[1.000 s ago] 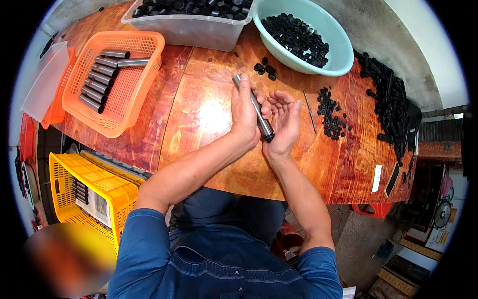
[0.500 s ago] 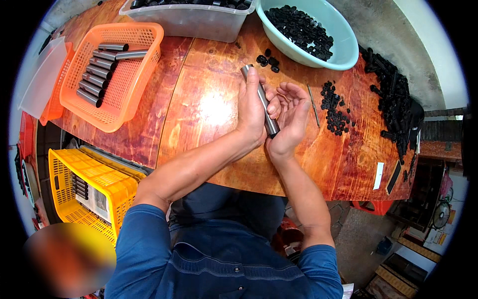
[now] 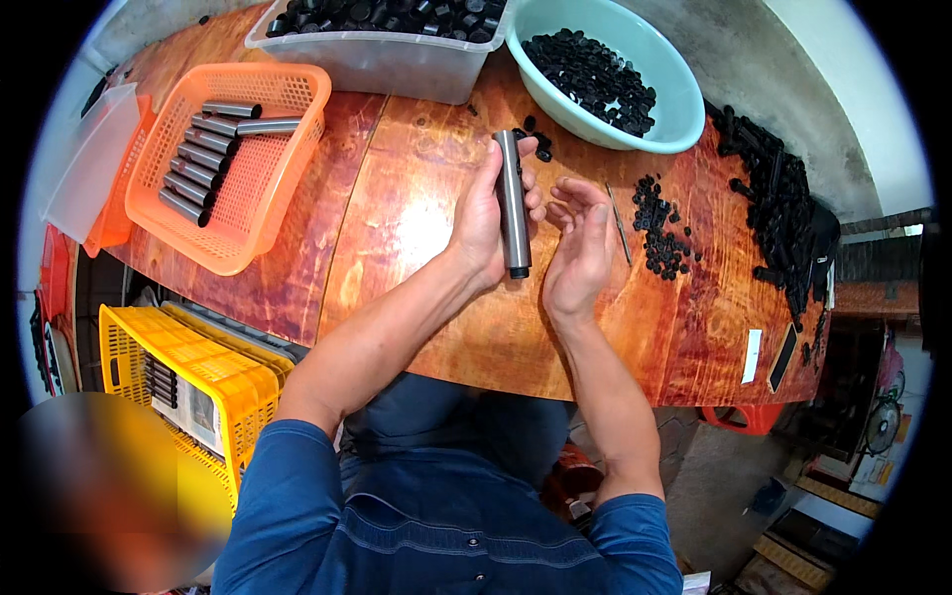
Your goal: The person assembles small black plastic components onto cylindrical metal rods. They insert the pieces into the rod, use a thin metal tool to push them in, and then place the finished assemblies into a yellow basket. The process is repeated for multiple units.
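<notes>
A silver metal tube (image 3: 513, 203) with a black lower end lies along the palm of my left hand (image 3: 478, 218), whose fingers wrap behind it. The tube stands nearly upright in the picture, above the wooden table (image 3: 387, 288). Just to its right, my right hand (image 3: 577, 258) is cupped, fingers loosely bent and apart, not touching the tube; I see nothing in it. Beyond the tube's upper end lie a few black caps (image 3: 542, 149), partly hidden by my left fingers. A thin metal rod (image 3: 619, 223) lies beside my right hand, next to scattered small black pieces (image 3: 654, 213).
Far left, an orange basket (image 3: 276, 213) holds several similar tubes. A clear plastic bin (image 3: 397, 71) and a pale teal basin (image 3: 684, 129), both with black parts, stand at the back. Black parts pile up (image 3: 769, 188) at right. A yellow crate (image 3: 253, 397) stands below the table's left edge.
The tube has turned from a slant to nearly upright in my left hand. My right hand has come away from its lower end, leaving a gap. The view has shifted slightly.
</notes>
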Demonstrator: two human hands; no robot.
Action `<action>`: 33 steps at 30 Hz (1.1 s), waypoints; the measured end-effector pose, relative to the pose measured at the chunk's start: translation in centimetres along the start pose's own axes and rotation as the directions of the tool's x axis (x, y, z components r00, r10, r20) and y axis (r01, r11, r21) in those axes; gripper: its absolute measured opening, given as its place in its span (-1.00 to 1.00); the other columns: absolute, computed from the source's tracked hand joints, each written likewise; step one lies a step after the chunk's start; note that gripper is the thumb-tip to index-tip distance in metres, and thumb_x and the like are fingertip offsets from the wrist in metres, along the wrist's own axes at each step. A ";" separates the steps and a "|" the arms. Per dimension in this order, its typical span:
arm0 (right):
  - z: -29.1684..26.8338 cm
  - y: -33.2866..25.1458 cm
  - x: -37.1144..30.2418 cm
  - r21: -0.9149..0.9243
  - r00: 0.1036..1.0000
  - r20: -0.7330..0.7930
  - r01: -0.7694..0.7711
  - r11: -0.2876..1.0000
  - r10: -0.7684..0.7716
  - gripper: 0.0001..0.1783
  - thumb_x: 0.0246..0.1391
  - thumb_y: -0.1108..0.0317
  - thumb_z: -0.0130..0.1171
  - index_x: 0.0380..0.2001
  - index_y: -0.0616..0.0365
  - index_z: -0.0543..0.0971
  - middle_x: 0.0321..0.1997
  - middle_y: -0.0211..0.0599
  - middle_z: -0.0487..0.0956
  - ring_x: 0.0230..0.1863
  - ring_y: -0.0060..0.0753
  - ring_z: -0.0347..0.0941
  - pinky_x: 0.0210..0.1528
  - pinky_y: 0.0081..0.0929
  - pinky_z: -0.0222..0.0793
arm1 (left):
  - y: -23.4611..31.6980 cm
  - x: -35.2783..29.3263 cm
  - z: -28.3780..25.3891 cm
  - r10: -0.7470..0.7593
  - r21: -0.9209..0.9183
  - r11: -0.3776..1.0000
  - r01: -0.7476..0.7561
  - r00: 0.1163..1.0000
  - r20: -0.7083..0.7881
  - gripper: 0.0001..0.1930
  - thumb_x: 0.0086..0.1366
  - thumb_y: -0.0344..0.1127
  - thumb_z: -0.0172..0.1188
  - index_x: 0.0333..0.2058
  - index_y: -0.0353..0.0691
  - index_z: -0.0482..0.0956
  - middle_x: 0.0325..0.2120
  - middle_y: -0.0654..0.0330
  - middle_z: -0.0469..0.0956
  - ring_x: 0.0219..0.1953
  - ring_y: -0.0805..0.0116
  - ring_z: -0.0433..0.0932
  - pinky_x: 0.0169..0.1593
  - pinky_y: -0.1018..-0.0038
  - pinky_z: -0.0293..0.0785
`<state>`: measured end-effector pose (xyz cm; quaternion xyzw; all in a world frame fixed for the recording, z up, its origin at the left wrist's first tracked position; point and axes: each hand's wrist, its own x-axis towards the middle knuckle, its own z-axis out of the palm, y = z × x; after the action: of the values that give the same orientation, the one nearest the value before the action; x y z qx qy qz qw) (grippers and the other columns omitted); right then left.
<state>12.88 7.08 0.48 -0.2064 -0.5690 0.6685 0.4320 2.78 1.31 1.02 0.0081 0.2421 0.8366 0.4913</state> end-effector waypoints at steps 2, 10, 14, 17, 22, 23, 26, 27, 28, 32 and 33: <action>0.0 -0.1 0.0 0.001 0.999 0.028 -0.025 1.000 0.025 -0.50 0.42 -0.01 -0.08 0.03 0.27 0.44 0.01 -0.22 0.49 0.07 -0.39 0.39 0.18 -0.40 0.25 | 0.6 -0.1 -0.3 -0.046 0.095 0.994 0.046 0.999 -0.009 -0.50 0.55 0.13 -0.18 0.13 -0.15 0.39 -0.41 0.32 0.43 -0.48 0.50 0.41 -0.37 0.54 0.40; -0.6 -2.0 0.4 -0.279 0.971 0.105 0.236 0.931 -0.215 -0.45 0.27 0.02 0.15 0.06 0.32 0.45 0.10 -0.12 0.45 0.14 -0.26 0.38 0.22 -0.32 0.27 | 1.0 -1.2 2.5 0.100 0.282 0.942 -0.179 0.957 0.272 -0.51 0.61 -0.01 -0.31 0.25 -0.26 0.28 -0.29 0.13 0.54 -0.44 0.45 0.49 -0.29 0.54 0.48; -0.9 -2.6 0.7 -0.313 0.935 0.135 0.354 0.881 -0.328 -0.44 0.26 0.03 0.15 0.07 0.32 0.47 0.12 -0.06 0.44 0.18 -0.17 0.36 0.26 -0.27 0.25 | 0.9 -1.6 1.6 0.057 0.414 0.866 -0.283 0.876 0.479 -0.49 0.49 -0.12 -0.09 0.29 -0.29 0.27 -0.29 0.22 0.50 -0.35 0.49 0.45 -0.28 0.56 0.42; -1.9 -2.9 0.9 -0.368 0.897 0.177 0.441 0.818 -0.404 -0.42 0.19 0.01 0.20 0.06 0.30 0.48 0.12 -0.03 0.43 0.18 -0.11 0.36 0.27 -0.24 0.24 | 0.8 -2.3 1.6 -0.010 0.639 0.690 -0.341 0.877 0.480 -0.26 0.21 -0.33 0.23 0.35 -0.23 0.16 -0.21 0.21 0.45 -0.27 0.52 0.42 -0.21 0.59 0.40; -1.5 -4.2 0.5 -0.466 0.842 0.255 0.537 0.703 -0.475 -0.48 -0.11 0.19 0.47 -0.09 0.21 0.59 0.10 -0.03 0.43 0.15 -0.06 0.38 0.20 -0.24 0.29 | -1.0 -1.5 0.6 0.179 0.676 0.397 -0.621 0.775 0.607 -0.29 0.18 -0.55 0.28 0.29 -0.23 0.19 -0.26 0.25 0.46 -0.31 0.56 0.43 -0.23 0.58 0.40; -1.2 -4.3 0.4 -0.471 0.846 0.260 0.532 0.703 -0.466 -0.57 -0.15 0.30 0.50 -0.18 0.21 0.63 0.10 -0.01 0.44 0.13 -0.04 0.39 0.17 -0.24 0.33 | -1.2 -1.5 0.9 0.238 0.662 0.388 -0.641 0.764 0.600 -0.34 0.20 -0.54 0.29 0.25 -0.24 0.23 -0.28 0.26 0.48 -0.32 0.57 0.45 -0.24 0.58 0.43; -0.5 -3.8 0.2 -0.505 0.843 0.277 0.537 0.676 -0.461 -0.62 -0.11 0.34 0.49 -0.20 0.23 0.63 0.09 0.01 0.45 0.12 -0.03 0.40 0.16 -0.24 0.34 | -1.4 -1.4 0.4 0.268 0.705 0.461 -0.539 0.842 0.469 -0.45 0.22 -0.53 0.30 0.16 -0.25 0.30 -0.28 0.27 0.52 -0.35 0.59 0.50 -0.25 0.59 0.48; -0.3 -4.1 0.1 -0.512 0.838 0.281 0.544 0.665 -0.469 -0.63 -0.07 0.35 0.47 -0.18 0.24 0.63 0.08 0.02 0.46 0.12 -0.02 0.40 0.15 -0.24 0.35 | -1.6 -1.3 0.2 0.293 0.686 0.460 -0.564 0.826 0.482 -0.47 0.20 -0.49 0.33 0.11 -0.26 0.32 -0.32 0.30 0.49 -0.36 0.62 0.47 -0.31 0.63 0.43; -0.2 -3.9 0.0 -0.519 0.839 0.271 0.540 0.663 -0.471 -0.63 -0.07 0.35 0.47 -0.19 0.25 0.63 0.07 0.02 0.46 0.12 -0.01 0.40 0.15 -0.24 0.35 | -1.6 -1.3 0.1 0.296 0.707 0.411 -0.576 0.817 0.494 -0.45 0.20 -0.45 0.35 0.12 -0.28 0.30 -0.35 0.32 0.49 -0.37 0.62 0.47 -0.29 0.63 0.43; -0.2 -3.7 -0.4 -0.541 0.836 0.258 0.541 0.644 -0.485 -0.63 -0.05 0.32 0.46 -0.19 0.26 0.61 0.08 0.02 0.47 0.10 0.01 0.41 0.14 -0.22 0.35 | -1.5 -1.5 -0.5 0.270 0.724 0.357 -0.590 0.807 0.525 -0.42 0.21 -0.38 0.37 0.12 -0.34 0.28 -0.40 0.35 0.49 -0.37 0.61 0.46 -0.25 0.63 0.43; -0.2 -3.6 -0.4 -0.545 0.832 0.261 0.546 0.637 -0.490 -0.62 -0.05 0.31 0.46 -0.19 0.27 0.61 0.08 0.02 0.47 0.10 0.01 0.41 0.14 -0.22 0.35 | -1.5 -1.5 -0.7 0.257 0.715 0.381 -0.587 0.810 0.528 -0.43 0.22 -0.39 0.37 0.12 -0.34 0.28 -0.40 0.36 0.49 -0.36 0.61 0.46 -0.25 0.62 0.42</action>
<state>14.50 6.80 3.74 -0.1301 -0.8034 0.3098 0.4916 4.65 0.38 0.09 0.4513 0.5247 0.6876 0.2195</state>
